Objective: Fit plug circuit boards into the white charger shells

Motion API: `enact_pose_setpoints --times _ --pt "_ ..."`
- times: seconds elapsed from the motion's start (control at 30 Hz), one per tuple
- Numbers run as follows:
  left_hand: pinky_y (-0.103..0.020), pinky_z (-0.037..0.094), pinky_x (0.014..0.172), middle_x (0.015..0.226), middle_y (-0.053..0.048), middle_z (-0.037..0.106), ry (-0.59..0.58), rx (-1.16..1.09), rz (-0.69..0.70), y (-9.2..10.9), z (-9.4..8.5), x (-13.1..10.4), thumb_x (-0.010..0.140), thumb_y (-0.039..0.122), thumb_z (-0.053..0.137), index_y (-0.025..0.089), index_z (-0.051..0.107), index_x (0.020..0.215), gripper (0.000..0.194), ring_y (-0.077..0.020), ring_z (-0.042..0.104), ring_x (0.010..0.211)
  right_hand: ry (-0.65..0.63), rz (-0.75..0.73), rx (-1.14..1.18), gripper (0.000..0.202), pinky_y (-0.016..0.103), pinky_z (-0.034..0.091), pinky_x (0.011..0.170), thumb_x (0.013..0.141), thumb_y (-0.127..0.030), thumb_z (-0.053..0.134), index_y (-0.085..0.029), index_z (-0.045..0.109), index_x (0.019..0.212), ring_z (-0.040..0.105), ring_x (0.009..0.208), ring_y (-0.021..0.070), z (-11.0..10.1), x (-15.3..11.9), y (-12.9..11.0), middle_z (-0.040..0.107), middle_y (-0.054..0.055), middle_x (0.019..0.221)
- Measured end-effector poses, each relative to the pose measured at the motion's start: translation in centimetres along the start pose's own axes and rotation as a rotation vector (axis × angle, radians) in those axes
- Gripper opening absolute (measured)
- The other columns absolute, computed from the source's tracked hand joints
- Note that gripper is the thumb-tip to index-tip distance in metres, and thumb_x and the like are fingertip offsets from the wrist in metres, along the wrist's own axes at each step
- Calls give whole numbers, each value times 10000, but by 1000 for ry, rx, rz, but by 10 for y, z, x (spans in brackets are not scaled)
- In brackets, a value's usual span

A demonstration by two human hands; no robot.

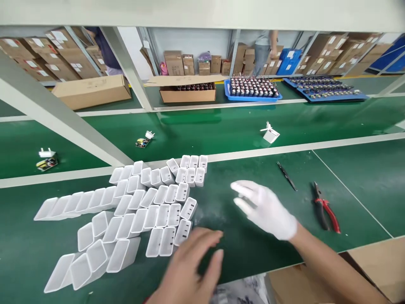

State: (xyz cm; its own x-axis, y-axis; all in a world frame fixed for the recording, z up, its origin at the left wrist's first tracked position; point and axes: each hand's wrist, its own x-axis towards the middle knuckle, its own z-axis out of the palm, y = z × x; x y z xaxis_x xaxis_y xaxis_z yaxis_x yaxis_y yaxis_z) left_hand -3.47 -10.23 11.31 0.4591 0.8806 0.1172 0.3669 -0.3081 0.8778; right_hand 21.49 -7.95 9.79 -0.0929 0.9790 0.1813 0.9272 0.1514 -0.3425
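Below the near edge of the counter sit a clear plastic bag and an open brown box. The bare left hand is over the near edge, a bit blurry. Its thumb and pointing finger are apart, with nothing seen between them. It is close to the white cases, but I cannot tell if it touches them. The right hand wears a white glove and hangs over the middle. Its fingertips are apart too, and I see nothing in them. Both hands look to be between holds.

The white cases fill the left part, up to the far edge. They are like little cups with open tops, packed side by side, and the nearest left ones lean. No parts show in them, though some have small dark marks inside. Toward the right lie the red and black pliers, with the thin tweezers nearer the far edge.

Past that edge, the green belt holds two plugs with boards and a white case with a plug. Farther off, an open carton and a blue tray hold many small parts. A flatter blue tray holds rows too.
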Motion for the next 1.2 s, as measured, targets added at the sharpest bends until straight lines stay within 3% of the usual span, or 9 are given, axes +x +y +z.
enact_pose_setpoints --times 0.1,0.17,0.37,0.57,0.7,0.8,0.93,1.03,1.2 --pt "-302 572 779 937 -42 729 -506 88 176 -16 37 19 858 214 623 283 709 1080 247 -220 697 852 -176 6 -110 430 317 533 763 975 -309 483 -271 514 1402 697 895 213 24 33 -8 648 74 1259" --pt "-317 561 769 876 -56 723 -563 138 215 -25 60 27 824 222 648 254 725 1024 217 -240 691 820 -276 4 -197 502 313 502 680 988 -356 459 -259 412 1479 700 808 223 40 56 -16 704 87 1112" --pt "-346 550 771 838 -58 707 -454 19 67 -45 85 42 826 199 586 230 717 945 179 -229 668 775 -308 -112 -213 405 288 430 652 1010 -438 409 -239 610 1299 693 808 229 59 94 -35 736 102 946" --pt "-355 572 733 954 -108 666 -235 -11 -161 -56 77 44 916 241 484 157 571 1137 252 -211 673 788 -172 -116 -119 297 271 394 668 997 -340 456 -308 746 1053 663 811 177 24 64 -21 742 29 957" --pt "-412 530 947 1460 -186 379 -21 -105 -196 -50 73 50 857 267 617 206 214 1464 731 -274 565 1215 -81 24 94 275 266 352 595 936 -375 545 -251 763 823 582 637 150 -2 34 -27 668 21 701" --pt "-483 419 1079 1522 -158 319 -49 -112 -152 -44 72 57 792 172 651 229 255 1453 773 -327 395 1387 -149 86 271 349 264 301 529 905 -322 556 -208 667 594 450 521 114 -7 19 -39 502 -18 533" --pt "-473 480 969 1197 -123 607 -121 -201 -203 -40 69 63 739 150 667 188 431 1266 579 -307 599 1135 -35 141 436 204 263 392 546 891 -356 566 -252 732 948 459 553 128 -6 4 -29 538 -13 651" --pt "-403 506 905 1107 -76 621 -192 -314 -95 -42 69 64 702 127 670 198 422 1220 579 -247 626 1015 -79 101 548 572 306 516 660 839 -418 631 -273 521 1382 587 715 172 -6 -3 -13 635 57 983" --pt "-404 495 907 1130 -99 550 -177 -280 -88 -48 74 64 606 66 682 166 391 1207 675 -248 593 1013 -272 152 524 317 338 544 766 872 -447 593 -258 662 1117 638 821 207 3 -8 -17 652 52 947"
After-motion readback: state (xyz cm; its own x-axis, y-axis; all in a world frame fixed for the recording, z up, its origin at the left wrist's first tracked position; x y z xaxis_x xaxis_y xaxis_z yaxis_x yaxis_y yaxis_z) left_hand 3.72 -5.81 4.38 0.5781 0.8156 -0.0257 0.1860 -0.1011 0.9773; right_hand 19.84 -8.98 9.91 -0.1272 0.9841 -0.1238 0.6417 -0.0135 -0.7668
